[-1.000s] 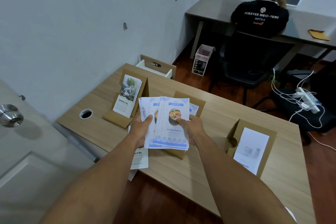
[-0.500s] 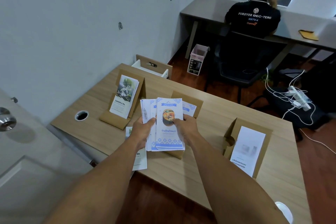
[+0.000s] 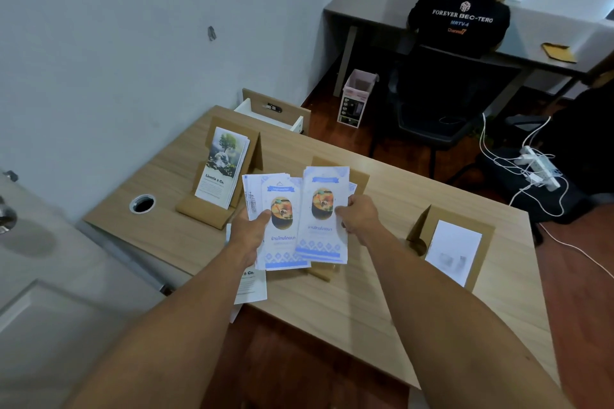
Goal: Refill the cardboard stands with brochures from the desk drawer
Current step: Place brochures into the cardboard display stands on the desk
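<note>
Middle cardboard stand (image 3: 359, 178): mostly hidden behind held brochures (image 3: 320, 216). Right stand's sheet (image 3: 452, 251): print blurred, possibly a photo. Doorknob (image 3: 6, 217): cut by left edge.

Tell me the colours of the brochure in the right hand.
White with blue patterned borders, around a food photo; head view. The brochure is in the right hand.
</note>
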`<state>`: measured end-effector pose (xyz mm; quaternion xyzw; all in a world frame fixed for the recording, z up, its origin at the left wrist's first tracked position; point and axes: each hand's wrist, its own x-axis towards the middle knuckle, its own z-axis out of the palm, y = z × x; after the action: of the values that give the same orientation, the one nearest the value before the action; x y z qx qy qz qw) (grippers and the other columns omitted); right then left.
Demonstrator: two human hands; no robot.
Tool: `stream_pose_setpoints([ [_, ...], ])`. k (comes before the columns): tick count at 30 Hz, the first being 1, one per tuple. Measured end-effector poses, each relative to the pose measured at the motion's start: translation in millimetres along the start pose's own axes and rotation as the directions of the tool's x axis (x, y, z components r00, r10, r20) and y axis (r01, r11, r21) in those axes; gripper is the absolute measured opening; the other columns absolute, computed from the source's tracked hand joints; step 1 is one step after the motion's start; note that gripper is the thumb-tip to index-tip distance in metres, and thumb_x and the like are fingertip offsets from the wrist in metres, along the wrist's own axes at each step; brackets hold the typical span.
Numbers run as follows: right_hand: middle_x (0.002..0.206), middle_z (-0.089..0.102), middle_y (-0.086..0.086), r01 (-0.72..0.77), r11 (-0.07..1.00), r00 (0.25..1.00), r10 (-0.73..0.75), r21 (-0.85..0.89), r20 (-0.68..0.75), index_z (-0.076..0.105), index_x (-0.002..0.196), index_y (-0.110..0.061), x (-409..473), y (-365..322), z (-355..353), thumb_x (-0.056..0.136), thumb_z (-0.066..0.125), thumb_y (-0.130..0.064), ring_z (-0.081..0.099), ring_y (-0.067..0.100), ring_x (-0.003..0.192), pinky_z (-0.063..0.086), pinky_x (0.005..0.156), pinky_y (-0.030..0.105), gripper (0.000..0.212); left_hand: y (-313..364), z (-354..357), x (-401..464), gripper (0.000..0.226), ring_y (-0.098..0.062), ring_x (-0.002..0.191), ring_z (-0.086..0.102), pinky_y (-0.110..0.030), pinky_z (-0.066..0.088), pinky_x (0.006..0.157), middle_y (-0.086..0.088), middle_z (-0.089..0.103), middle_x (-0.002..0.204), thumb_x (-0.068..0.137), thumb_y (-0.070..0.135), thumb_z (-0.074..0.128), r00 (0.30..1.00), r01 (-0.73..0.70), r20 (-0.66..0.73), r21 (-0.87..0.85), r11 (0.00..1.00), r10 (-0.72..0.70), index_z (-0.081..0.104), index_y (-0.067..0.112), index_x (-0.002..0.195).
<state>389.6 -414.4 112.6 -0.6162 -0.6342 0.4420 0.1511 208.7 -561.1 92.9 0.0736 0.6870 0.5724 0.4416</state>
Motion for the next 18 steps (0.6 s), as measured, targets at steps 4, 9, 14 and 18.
stream_pose_setpoints([
  [4, 0.075, 0.07, 0.015, 0.042, 0.988, 0.995, -0.027, 0.151, -0.101, 0.064, 0.076, -0.014, 2, -1, -3, 0.09, 0.056, -0.008, 0.064, 0.029, 0.062, 0.053, 0.059, 0.04, 0.017, -1, -13, 4, 0.026, -0.028, 0.096, 0.072, -0.042, 0.062, 0.072, -0.009, 0.073, 0.118, 0.099, 0.02, 0.065, 0.995, -0.04, -0.095, 0.022, 0.999, 0.042, 0.064, 0.017, 0.124],
  [9, 0.084, 0.069, 0.007, 0.018, 0.964, 0.986, 0.027, 0.266, -0.164, 0.067, 0.099, -0.009, 6, 11, 8, 0.096, 0.055, -0.01, 0.063, 0.021, 0.063, 0.053, 0.058, 0.035, 0.012, -6, -29, 9, 0.03, -0.028, 0.097, 0.072, -0.04, 0.061, 0.071, -0.008, 0.072, 0.119, 0.099, 0.022, 0.065, 0.986, -0.012, -0.166, 0.006, 1.0, 0.013, 0.062, 0.015, 0.127],
  [14, 0.079, 0.068, 0.01, -0.005, 0.959, 0.986, 0.053, 0.282, -0.16, 0.067, 0.093, -0.005, 6, 29, 29, 0.092, 0.054, -0.005, 0.062, 0.021, 0.059, 0.054, 0.06, 0.036, 0.013, -13, -36, 11, 0.029, -0.032, 0.101, 0.072, -0.036, 0.058, 0.072, -0.009, 0.073, 0.117, 0.099, 0.018, 0.065, 0.984, -0.01, -0.18, -0.006, 1.0, 0.009, 0.064, 0.014, 0.127],
  [18, 0.07, 0.063, 0.006, -0.016, 0.961, 0.987, 0.059, 0.276, -0.149, 0.061, 0.077, -0.011, 7, 38, 42, 0.091, 0.055, -0.003, 0.066, 0.02, 0.057, 0.057, 0.063, 0.039, 0.017, -19, -41, 14, 0.024, -0.033, 0.101, 0.073, -0.04, 0.06, 0.074, -0.011, 0.074, 0.116, 0.098, 0.016, 0.066, 0.984, 0.007, -0.179, -0.012, 1.0, -0.009, 0.066, 0.015, 0.122],
])
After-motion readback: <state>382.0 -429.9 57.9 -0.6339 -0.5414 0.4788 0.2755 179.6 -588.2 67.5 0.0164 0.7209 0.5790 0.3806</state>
